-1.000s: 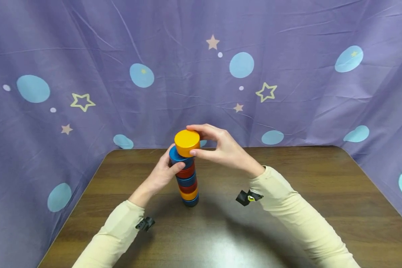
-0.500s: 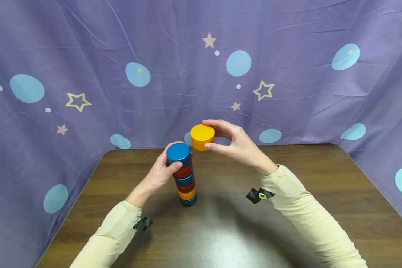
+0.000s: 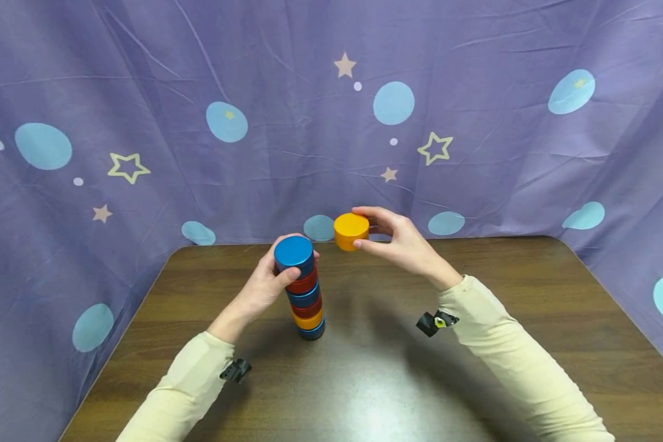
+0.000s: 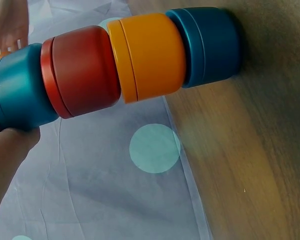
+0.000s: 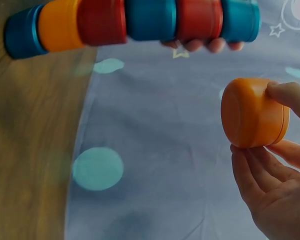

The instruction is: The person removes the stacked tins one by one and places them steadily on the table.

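Observation:
A tower of several small round lidded tins in blue, red and orange stands on the wooden table, leaning slightly in the head view. My left hand grips it near the top, thumb on the near side of the top blue tin; fingertips show behind it in the right wrist view. To the right of the tower's top, my right hand pinches a yellow-orange tin between thumb and fingers, in the air and apart from the tower. In the right wrist view this orange tin is tipped sideways to the camera.
The brown wooden table spreads around the tower. Behind it hangs a purple curtain with stars and blue spots. A black wrist camera sits on the left sleeve and another camera on the right.
The yellow-orange tin has come off the top of the tower and moved right with my right hand, dipping slightly at the end. My left hand stays on the tower.

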Demonstrator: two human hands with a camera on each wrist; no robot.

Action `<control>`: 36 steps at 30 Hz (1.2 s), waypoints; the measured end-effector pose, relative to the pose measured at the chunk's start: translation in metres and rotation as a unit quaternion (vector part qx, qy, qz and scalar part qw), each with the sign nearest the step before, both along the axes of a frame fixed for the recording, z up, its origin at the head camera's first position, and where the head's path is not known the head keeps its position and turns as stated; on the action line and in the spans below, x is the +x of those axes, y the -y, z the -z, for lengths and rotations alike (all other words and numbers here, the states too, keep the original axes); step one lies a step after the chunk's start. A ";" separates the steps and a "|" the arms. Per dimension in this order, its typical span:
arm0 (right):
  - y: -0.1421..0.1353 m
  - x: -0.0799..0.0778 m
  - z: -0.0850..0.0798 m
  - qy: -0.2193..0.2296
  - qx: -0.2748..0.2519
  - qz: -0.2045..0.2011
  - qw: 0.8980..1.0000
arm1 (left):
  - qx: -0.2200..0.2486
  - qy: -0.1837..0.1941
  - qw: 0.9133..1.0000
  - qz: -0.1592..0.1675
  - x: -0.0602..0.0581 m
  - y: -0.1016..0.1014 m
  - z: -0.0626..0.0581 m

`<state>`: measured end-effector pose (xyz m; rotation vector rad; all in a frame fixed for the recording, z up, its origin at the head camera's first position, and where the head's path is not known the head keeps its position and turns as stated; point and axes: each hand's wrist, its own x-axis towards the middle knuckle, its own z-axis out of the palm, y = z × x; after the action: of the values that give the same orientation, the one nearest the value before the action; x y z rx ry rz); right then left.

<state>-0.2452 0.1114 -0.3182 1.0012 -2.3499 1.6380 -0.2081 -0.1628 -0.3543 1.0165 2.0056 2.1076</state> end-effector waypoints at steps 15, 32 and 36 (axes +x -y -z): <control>-0.008 -0.026 0.044 0.051 0.012 0.028 0.998 | 0.004 -0.006 1.000 0.000 -0.001 0.000 0.001; 0.008 -0.032 0.092 0.111 -0.018 0.011 0.994 | -0.004 0.005 1.000 -0.007 0.001 0.001 0.001; 0.010 -0.044 0.115 0.131 -0.029 0.022 0.991 | -0.003 0.005 1.000 -0.010 0.000 0.001 0.001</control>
<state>-0.2893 0.1018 -0.4332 0.7572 -2.4458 1.9118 -0.2079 -0.1638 -0.3549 0.9862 2.0237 2.1119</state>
